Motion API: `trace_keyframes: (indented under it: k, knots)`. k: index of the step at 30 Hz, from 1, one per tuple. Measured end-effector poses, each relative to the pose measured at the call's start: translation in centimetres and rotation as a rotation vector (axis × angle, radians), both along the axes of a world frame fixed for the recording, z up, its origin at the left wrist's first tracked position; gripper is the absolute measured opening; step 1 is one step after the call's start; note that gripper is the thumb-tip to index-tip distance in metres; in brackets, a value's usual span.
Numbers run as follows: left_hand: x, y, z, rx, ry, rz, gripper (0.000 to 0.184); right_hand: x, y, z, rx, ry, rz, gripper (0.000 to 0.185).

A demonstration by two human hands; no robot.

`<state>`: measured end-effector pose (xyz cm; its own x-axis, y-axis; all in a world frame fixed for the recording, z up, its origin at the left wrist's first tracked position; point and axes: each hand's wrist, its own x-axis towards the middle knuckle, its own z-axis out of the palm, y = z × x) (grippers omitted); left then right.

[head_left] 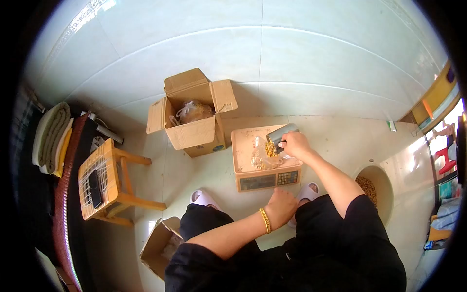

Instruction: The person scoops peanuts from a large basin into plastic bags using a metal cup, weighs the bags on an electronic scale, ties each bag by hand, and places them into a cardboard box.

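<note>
My right hand [295,145] is closed on a grey metal cup [282,134], tipped to the left. Yellow kernels [270,148] show at the cup's mouth, over a clear plastic bag [260,159]. The bag rests on an orange weighing scale [242,141] with a display and keypad on its front. Just in front of the scale, my left hand [282,208] has its fingers curled together; whether it holds anything is hidden.
An open cardboard box [197,135] with filled bags stands left of the scale. A wooden stool [116,180] bears a black phone [95,188]. Another box [156,250] is at lower left. A round bin [386,194] of brown pieces stands at right.
</note>
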<state>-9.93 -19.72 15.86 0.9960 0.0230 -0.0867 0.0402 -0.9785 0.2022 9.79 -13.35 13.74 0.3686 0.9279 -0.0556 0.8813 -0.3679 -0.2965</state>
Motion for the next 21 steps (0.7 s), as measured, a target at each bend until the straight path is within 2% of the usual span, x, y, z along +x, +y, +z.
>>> trace_keyframes:
  k: [5,17,20,21]
  knots:
    - [0.0,0.2,0.4,0.02,0.022,-0.005,0.007,0.4,0.1,-0.5,0.034,-0.079,-0.002,0.02]
    - [0.1,0.2,0.6,0.03,-0.021,-0.004,0.006,1.7,-0.3,0.4,-0.03,-0.008,-0.093,0.021]
    - [0.1,0.3,0.6,0.007,-0.004,0.002,0.005,3.9,-0.7,1.4,-0.002,0.063,-0.133,0.024]
    - [0.0,0.4,0.9,0.006,-0.012,0.002,0.005,5.0,-1.1,2.4,-0.004,0.348,-0.237,0.026]
